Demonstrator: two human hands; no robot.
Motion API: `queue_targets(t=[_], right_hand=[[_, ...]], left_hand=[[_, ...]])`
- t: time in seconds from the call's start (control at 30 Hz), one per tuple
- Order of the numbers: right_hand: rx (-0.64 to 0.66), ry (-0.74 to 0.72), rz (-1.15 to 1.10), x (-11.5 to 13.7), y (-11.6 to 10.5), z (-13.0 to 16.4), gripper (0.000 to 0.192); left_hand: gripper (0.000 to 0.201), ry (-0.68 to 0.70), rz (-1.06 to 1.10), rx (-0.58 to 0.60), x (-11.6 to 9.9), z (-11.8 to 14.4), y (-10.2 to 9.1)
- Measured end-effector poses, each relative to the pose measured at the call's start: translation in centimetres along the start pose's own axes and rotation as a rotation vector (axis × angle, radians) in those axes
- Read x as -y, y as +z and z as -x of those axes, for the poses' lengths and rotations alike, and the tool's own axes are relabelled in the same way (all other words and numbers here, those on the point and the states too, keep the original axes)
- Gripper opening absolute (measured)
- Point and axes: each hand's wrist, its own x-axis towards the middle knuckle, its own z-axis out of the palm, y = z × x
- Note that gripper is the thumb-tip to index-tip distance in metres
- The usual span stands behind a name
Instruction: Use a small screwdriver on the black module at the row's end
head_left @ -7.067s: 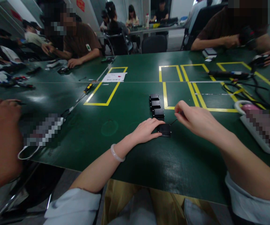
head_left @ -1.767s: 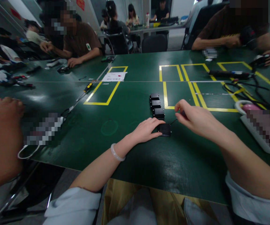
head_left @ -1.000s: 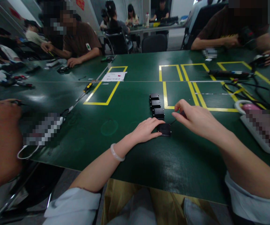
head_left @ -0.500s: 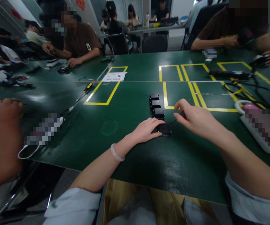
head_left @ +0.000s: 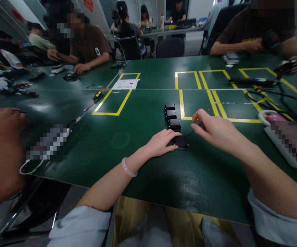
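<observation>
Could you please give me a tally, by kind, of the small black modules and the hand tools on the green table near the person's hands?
Black modules: 4, one under the left hand, three in a row behind it.
Thin tool in the right hand: 1.
Yellow-and-black screwdriver: 1.
Total: 6.

left hand [head_left: 161,142] steadies black box [head_left: 181,142] | right hand [head_left: 215,130] pinches thin tool [head_left: 191,133] | green table [head_left: 143,164]

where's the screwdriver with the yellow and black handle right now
In the head view the screwdriver lies on the green table, left of centre, across the near left corner of a yellow taped rectangle, below the white paper.
</observation>
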Motion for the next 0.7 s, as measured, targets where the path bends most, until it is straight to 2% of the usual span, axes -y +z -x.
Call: queue_targets(t=[0.53,0.7], right_hand=[[-0.006,0.023,0.009,-0.08,0.19,-0.1,0.023],[-0.001,-0.034,0.036,-0.38,0.42,-0.07,0.02]], left_hand=[[0.043,0.0,-0.011,-0.004,0.1,-0.04,0.09],[0.043,0.002,-0.01,0.001,-0.02,-0.01,-0.01]])
